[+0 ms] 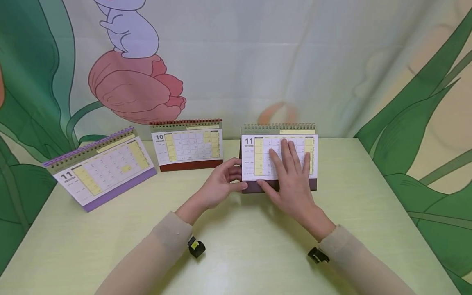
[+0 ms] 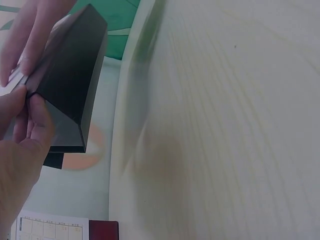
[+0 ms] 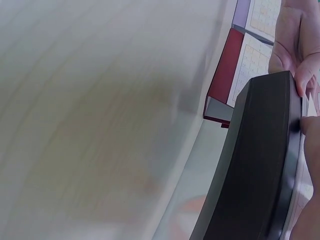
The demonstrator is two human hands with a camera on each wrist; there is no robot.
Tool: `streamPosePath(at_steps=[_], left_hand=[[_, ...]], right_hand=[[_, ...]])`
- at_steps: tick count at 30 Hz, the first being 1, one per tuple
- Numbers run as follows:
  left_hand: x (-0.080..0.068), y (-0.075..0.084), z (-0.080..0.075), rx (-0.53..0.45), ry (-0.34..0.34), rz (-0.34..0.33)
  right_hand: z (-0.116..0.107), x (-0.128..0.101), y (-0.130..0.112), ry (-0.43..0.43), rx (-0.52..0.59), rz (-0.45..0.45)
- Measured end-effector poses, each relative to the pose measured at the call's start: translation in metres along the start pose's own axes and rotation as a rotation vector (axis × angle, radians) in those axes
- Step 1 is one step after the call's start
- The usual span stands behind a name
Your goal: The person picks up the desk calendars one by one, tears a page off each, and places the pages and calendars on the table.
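Observation:
A desk calendar (image 1: 248, 157) with a dark base and a page headed 11 is in front of me, right of centre in the head view. My left hand (image 1: 217, 185) pinches its lower left corner, thumb in front and fingers behind. Spread over the page, my right hand (image 1: 293, 186) lies with straight fingers, its thumb near the page's bottom edge. Both wrist views look onto the dark underside of the base (image 3: 260, 150), tilted up above the tabletop. The left fingers (image 2: 42, 120) grip the edge of the base in the left wrist view.
Left of it, a desk calendar with a red base (image 1: 191, 165) stands at the back, its page headed 10. Farther left stands an angled calendar with a purple base (image 1: 121, 189), headed 11. A printed curtain (image 1: 221, 61) hangs behind the pale table (image 1: 236, 254).

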State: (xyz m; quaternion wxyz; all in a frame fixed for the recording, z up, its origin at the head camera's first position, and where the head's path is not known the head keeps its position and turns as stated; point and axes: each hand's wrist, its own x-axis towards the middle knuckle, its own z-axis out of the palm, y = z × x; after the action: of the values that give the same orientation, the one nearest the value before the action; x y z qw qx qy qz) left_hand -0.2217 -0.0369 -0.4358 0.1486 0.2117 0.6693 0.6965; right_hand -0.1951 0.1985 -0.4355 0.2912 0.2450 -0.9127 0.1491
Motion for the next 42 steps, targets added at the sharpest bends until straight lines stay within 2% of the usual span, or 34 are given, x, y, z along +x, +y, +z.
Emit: streamPosePath(at_steps=[26, 36, 42], left_hand=[[-0.0011, -0.0005, 0.0049, -0.022, -0.023, 0.03], [-0.0021, 0.0007, 0.0021, -0.027, -0.014, 0.013], [-0.003, 0.0014, 0.0016, -0.047, -0.012, 0.015]], right_hand=[[-0.0029, 0.0019, -0.0055, 0.063, -0.017, -0.045], [-0.0031, 0.0008, -0.004, 0.082, 0.018, -0.117], [-0.004, 0.0006, -0.0062, 0.148, 0.029, -0.195]])
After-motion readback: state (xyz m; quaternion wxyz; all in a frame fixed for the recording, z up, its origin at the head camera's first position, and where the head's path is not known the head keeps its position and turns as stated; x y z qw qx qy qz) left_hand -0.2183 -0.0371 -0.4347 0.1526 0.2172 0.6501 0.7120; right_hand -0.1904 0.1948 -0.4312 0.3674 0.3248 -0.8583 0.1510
